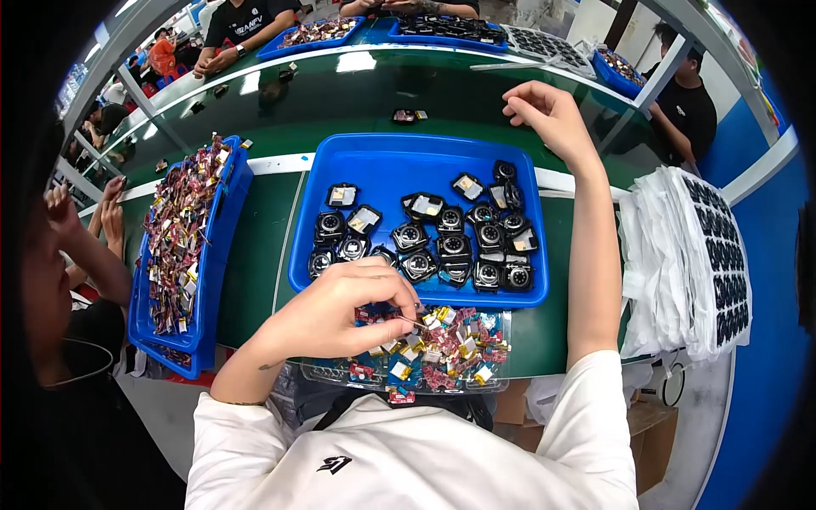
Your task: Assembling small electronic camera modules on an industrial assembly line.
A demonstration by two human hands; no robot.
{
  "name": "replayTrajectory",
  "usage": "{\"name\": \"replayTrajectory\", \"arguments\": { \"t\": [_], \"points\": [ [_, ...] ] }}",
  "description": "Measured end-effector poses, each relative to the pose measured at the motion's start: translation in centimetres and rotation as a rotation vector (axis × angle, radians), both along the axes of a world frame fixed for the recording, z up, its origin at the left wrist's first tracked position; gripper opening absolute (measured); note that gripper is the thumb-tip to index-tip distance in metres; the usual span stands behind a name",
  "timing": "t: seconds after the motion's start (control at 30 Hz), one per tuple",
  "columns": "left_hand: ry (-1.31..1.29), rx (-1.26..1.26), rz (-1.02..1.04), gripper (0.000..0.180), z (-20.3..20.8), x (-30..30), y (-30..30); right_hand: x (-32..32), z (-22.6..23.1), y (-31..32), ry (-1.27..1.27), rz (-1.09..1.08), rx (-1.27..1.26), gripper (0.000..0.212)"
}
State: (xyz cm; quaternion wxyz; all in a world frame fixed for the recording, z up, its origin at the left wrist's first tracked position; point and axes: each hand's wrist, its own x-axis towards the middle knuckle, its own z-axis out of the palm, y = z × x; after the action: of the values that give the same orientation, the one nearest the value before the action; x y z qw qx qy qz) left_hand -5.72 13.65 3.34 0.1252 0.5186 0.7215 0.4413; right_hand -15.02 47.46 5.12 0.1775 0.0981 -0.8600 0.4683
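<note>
Here, the left hand (340,314) is pinching a small part (414,322) over the clear tray (501,384); the right hand (544,115) is hovering loosely curled, holding nothing.

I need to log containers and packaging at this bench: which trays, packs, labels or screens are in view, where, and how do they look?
Blue rectangular tray, bench centre: black round-faced parts.
Blue tray, bench left: small red and yellow pieces.
Clear shallow tray, near edge, under left hand: small red, blue, yellow pieces.
Stack of white sheets, right: black parts on top.
Blue trays, far side.
No screens or readable labels visible.
</note>
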Motion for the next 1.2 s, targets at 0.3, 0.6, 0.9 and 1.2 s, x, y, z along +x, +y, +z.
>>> {"name": "replayTrajectory", "arguments": {
  "t": [0.3,0.6,0.9,1.2],
  "points": [
    [-0.168,-0.049,0.251,0.013,-1.3,1.4,0.1,0.3,-0.2,-0.5,0.060,0.033,0.118,0.025],
    [0.256,-0.091,0.354,0.030,-2.7,2.2,-0.6,-0.4,-1.0,-1.0,0.023,0.159,0.228,0.028],
    [0.292,-0.174,-0.102,0.033,-3.5,6.1,-2.9,2.6,1.5,-4.0,-0.119,-0.015,0.242,0.021],
    [0.200,-0.156,0.262,0.019,-5.8,6.7,-2.9,-0.9,-2.1,-0.5,-0.015,0.151,0.376,0.029]
  ]
}}
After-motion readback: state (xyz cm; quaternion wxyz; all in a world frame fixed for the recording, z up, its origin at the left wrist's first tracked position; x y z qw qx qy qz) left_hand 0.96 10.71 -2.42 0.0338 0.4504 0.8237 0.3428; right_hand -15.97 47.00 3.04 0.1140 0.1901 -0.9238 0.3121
